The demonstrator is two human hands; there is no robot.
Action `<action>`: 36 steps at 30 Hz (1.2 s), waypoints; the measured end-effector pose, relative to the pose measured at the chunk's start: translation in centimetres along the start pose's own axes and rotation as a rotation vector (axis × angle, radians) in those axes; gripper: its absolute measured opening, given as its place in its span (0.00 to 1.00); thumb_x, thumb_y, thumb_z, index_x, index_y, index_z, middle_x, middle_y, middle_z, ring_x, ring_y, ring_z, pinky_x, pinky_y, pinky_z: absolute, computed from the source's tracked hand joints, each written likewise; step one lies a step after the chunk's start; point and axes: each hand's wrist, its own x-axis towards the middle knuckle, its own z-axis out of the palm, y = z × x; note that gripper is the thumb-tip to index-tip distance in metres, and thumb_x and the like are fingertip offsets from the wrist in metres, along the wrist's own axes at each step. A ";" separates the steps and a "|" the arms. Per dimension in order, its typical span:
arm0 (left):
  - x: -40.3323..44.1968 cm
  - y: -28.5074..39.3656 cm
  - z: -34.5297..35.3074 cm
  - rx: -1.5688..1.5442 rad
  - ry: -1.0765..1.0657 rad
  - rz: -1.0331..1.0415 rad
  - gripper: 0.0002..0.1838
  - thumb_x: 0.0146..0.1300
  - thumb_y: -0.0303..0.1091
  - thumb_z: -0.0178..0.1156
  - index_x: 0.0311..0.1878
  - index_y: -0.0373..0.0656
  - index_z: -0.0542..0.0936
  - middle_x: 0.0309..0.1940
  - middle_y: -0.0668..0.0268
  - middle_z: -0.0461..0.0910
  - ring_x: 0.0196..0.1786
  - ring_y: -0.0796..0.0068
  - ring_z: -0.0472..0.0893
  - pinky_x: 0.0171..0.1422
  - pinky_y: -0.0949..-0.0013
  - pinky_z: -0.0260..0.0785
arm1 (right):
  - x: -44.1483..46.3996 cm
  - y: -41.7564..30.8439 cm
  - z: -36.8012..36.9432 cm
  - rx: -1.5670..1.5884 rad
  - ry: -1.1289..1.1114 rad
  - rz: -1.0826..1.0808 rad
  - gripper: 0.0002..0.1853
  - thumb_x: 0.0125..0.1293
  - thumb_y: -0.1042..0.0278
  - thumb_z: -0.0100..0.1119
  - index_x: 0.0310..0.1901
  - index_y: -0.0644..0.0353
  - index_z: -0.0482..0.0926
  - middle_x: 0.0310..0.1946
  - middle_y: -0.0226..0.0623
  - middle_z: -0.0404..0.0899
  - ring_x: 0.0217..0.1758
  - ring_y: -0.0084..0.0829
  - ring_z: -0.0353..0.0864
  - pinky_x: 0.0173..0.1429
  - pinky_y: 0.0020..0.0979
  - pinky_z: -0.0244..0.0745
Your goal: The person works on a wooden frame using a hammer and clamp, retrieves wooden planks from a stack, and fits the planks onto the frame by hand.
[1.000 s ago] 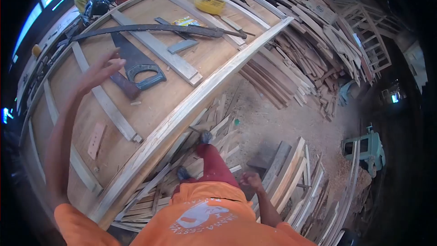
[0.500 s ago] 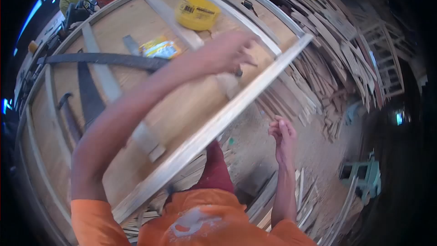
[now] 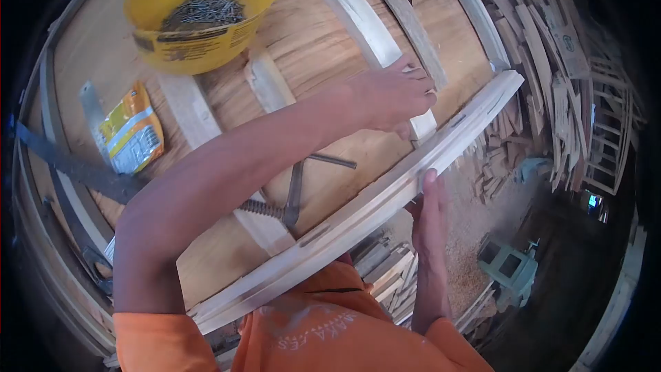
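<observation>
My left hand (image 3: 401,98) reaches across the panel, its fingers curled over the end of a pale wooden slat (image 3: 358,17). Below it, my right hand (image 3: 431,217) has its thumb against the outer edge of a long wooden rail (image 3: 330,224) and its fingers partly hidden underneath. A yellow plastic bowl (image 3: 189,52) on the panel holds many nails (image 3: 203,10). Beneath my left forearm lies a dark metal tool (image 3: 292,196) with a ribbed rod, partly covered by the arm.
A yellow and white packet (image 3: 134,131) and a long dark blade (image 3: 72,165) lie on the panel's left. Wood offcuts (image 3: 544,62) are piled beyond the right edge. A pale green machine (image 3: 508,269) stands on the floor at lower right.
The view has moved closer to the panel. My left hand has come down onto the slat end, and my right hand has risen from beside the panel to the rail.
</observation>
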 end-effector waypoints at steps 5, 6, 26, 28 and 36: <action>0.5 -0.4 -0.8 -0.080 -0.086 0.001 0.30 0.54 0.46 0.79 0.53 0.35 0.83 0.52 0.61 0.78 0.63 0.62 0.76 0.72 0.56 0.63 | 1.2 -2.1 1.9 -0.261 0.044 -0.022 0.37 0.77 0.55 0.64 0.76 0.74 0.65 0.68 0.53 0.75 0.66 0.37 0.78 0.73 0.38 0.70; 0.5 -0.5 -0.8 -0.090 -0.085 0.002 0.29 0.54 0.46 0.79 0.52 0.34 0.83 0.51 0.61 0.78 0.62 0.63 0.77 0.71 0.56 0.64 | 1.6 -2.5 1.9 -0.270 0.048 -0.022 0.37 0.77 0.55 0.64 0.76 0.74 0.65 0.68 0.53 0.75 0.66 0.37 0.78 0.73 0.38 0.70; 4.4 -0.8 -2.4 0.022 -0.030 -0.031 0.33 0.58 0.46 0.77 0.59 0.35 0.77 0.58 0.58 0.77 0.69 0.59 0.74 0.77 0.52 0.62 | 1.8 -2.6 1.3 -0.251 0.065 0.042 0.20 0.70 0.61 0.70 0.53 0.71 0.81 0.42 0.41 0.87 0.43 0.27 0.86 0.47 0.33 0.81; 4.4 -1.2 -2.2 0.023 -0.024 -0.049 0.32 0.59 0.46 0.77 0.59 0.35 0.77 0.58 0.58 0.77 0.69 0.59 0.74 0.77 0.52 0.62 | 2.3 -3.2 1.5 -0.266 0.044 0.003 0.19 0.70 0.61 0.70 0.50 0.71 0.83 0.40 0.41 0.88 0.41 0.26 0.86 0.45 0.32 0.81; 5.2 -1.7 -1.4 0.030 -0.007 -0.045 0.30 0.59 0.46 0.77 0.56 0.35 0.78 0.56 0.60 0.77 0.67 0.61 0.75 0.75 0.52 0.62 | 2.4 -3.6 1.2 -0.335 0.035 0.108 0.19 0.70 0.60 0.71 0.49 0.73 0.85 0.37 0.46 0.91 0.40 0.33 0.90 0.47 0.37 0.84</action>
